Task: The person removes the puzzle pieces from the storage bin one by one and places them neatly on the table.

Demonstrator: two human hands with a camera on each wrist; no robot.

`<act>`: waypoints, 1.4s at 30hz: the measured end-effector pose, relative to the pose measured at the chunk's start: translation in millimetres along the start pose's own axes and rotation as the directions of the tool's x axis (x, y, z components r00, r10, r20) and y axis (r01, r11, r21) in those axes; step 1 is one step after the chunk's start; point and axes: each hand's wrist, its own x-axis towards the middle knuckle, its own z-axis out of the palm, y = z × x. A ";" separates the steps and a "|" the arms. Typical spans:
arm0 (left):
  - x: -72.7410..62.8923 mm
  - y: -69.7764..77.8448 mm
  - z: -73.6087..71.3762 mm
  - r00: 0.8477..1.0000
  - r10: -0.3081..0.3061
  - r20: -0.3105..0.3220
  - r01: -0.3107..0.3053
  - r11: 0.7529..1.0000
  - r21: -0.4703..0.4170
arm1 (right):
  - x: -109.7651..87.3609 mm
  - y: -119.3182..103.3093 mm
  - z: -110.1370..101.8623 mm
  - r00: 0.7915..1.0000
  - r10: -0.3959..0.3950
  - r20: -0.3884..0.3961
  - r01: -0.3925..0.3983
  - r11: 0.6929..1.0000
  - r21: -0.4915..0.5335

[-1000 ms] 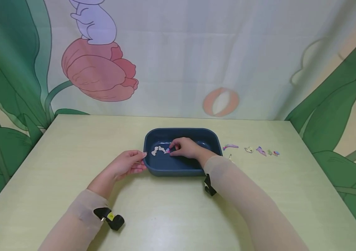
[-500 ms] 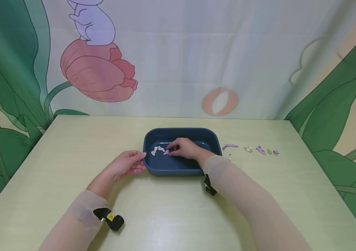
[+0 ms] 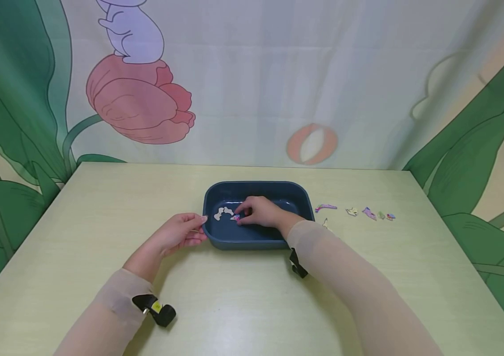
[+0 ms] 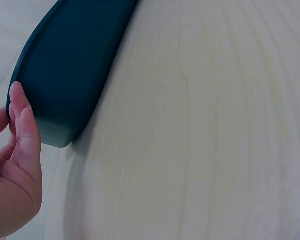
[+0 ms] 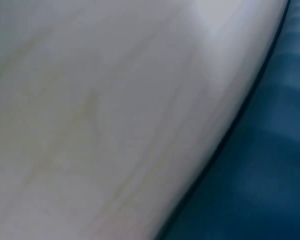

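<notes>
Slid slightly left, pink piece [image 3: 234,217] lies by right hand [image 3: 258,211], grip unclear; left hand [image 3: 181,232] pinches tray [image 3: 249,244].

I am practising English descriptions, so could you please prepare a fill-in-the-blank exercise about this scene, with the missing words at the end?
1. In the head view, the container on the table is dark ____.
2. There, the left hand holds the container at its ____ end.
3. Pale pieces lie to the ____ of the pink piece at the fingertips of the right hand.
4. Coloured pieces lie outside, to the ____ of the container.

Missing words: blue; left; left; right.
</notes>
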 end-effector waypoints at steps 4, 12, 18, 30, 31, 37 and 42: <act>0.2 -0.1 -0.4 1.000 0.002 0.002 -0.002 1.000 0.001 | 0.0 -1.3 0.3 1.000 -0.020 -0.014 0.019 1.000 -0.016; 0.7 -1.4 -0.5 1.000 0.002 -0.001 -0.002 1.000 0.004 | 0.6 -3.1 -1.0 1.000 0.012 -0.027 -0.013 0.998 -0.063; 1.0 -1.7 -0.4 1.000 0.003 -0.006 -0.003 1.000 0.013 | 0.8 -2.2 -1.1 1.000 0.026 -0.014 -0.027 0.998 -0.050; -0.5 -0.7 0.0 1.000 0.002 -0.015 -0.002 1.000 0.018 | 0.7 -10.1 -0.2 0.998 0.054 -0.010 -0.055 0.960 -0.273; -0.6 -0.6 0.2 1.000 0.003 -0.014 -0.002 1.000 0.017 | 0.3 -10.9 0.2 0.999 0.043 -0.012 -0.045 0.953 -0.299; -0.5 -0.5 1.4 1.000 0.001 -0.018 0.000 1.000 0.021 | -2.7 -13.6 0.7 0.999 -0.041 -0.023 0.029 0.930 -0.366; 0.2 -0.8 1.1 1.000 -0.001 -0.018 0.001 1.000 0.028 | -3.2 -12.1 0.7 0.995 -0.093 -0.019 0.079 0.927 -0.367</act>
